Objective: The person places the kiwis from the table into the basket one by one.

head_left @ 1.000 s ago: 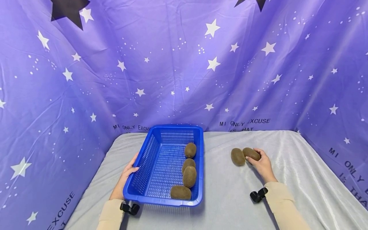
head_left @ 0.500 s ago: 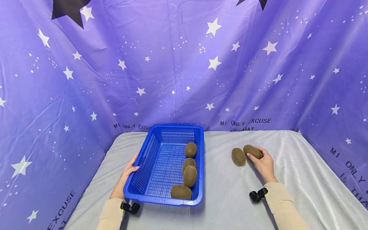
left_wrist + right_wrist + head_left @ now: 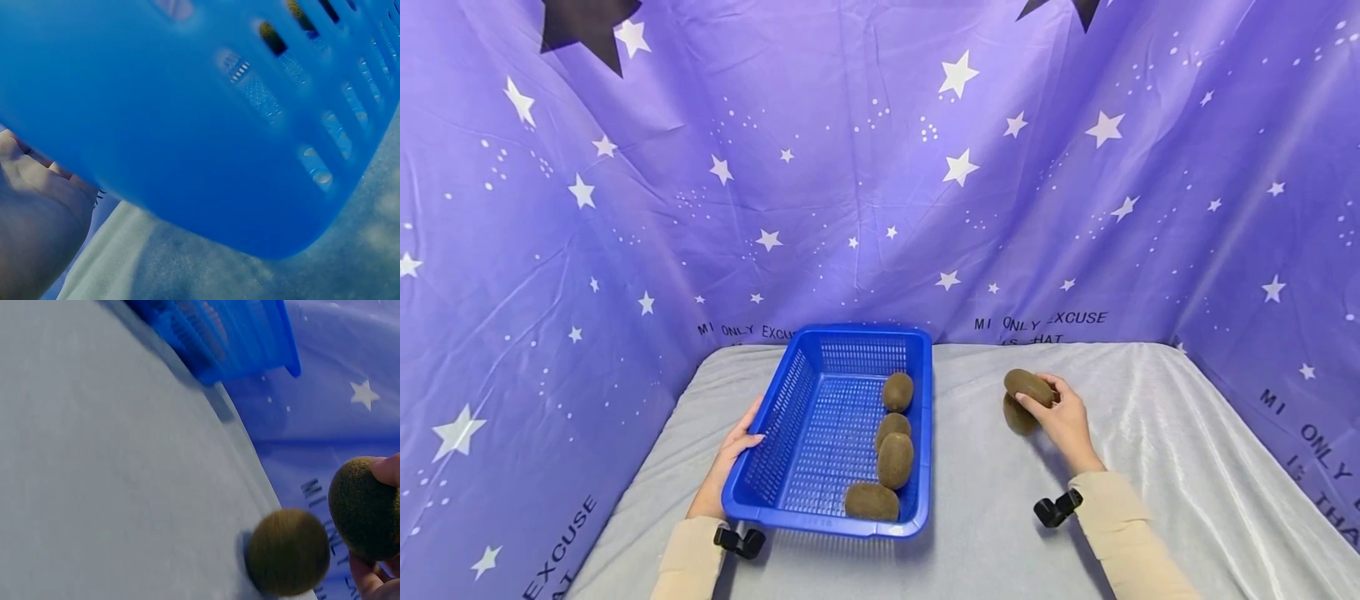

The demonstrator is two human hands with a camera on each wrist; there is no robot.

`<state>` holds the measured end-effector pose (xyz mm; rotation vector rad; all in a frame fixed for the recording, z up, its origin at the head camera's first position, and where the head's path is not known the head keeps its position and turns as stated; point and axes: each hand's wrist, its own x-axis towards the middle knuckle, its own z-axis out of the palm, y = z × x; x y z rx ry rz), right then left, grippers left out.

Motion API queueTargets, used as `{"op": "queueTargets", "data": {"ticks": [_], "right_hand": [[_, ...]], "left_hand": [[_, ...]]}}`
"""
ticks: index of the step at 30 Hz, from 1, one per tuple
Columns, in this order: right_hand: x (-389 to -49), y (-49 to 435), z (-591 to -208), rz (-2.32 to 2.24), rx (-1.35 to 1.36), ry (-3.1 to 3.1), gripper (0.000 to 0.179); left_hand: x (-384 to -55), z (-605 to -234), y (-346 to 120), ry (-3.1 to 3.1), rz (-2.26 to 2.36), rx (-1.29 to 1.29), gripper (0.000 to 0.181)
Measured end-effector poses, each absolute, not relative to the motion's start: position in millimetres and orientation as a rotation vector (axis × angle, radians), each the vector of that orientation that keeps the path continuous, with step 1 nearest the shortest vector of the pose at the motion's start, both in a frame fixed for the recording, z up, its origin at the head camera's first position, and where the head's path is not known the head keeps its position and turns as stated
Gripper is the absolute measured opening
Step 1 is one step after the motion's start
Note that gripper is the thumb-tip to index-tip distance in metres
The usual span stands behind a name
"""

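Observation:
My left hand (image 3: 730, 457) grips the left side of a blue plastic basket (image 3: 829, 523), its thumb over the rim and the other fingers outside. Several brown fuzzy kiwis line the basket's right side, among them an upright kiwi (image 3: 895, 461) and one lying kiwi (image 3: 872, 502) at the near end. To the right, my right hand (image 3: 1067, 423) pinches a kiwi (image 3: 1028, 387) between thumb and fingers, raised above the cloth. Behind and below it, partly hidden, another kiwi (image 3: 1019, 418) rests on the cloth; the right wrist view shows this second kiwi (image 3: 289, 552) beside the held one.
A pale grey cloth (image 3: 970, 517) covers the table. Purple star-printed curtains (image 3: 850, 167) hang along the back and both sides. A black wrist camera (image 3: 740, 542) sits on the left wrist and another black camera (image 3: 1057, 507) on the right.
My right hand has lifted the kiwi off the cloth and moved it left, so that it now overlaps the other loose kiwi. The left hand and basket have stayed put.

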<state>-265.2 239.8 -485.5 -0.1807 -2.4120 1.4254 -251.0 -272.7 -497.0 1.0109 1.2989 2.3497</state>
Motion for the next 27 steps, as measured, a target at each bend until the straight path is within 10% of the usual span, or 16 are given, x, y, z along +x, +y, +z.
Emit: {"op": "queueTargets", "data": {"ticks": [27], "right_hand": [[-268,185,-443,1.589,0.239,-2.431,0.052]], "left_hand": [[-253,-500,-274,1.305,2.329,1.049,0.06]]}}
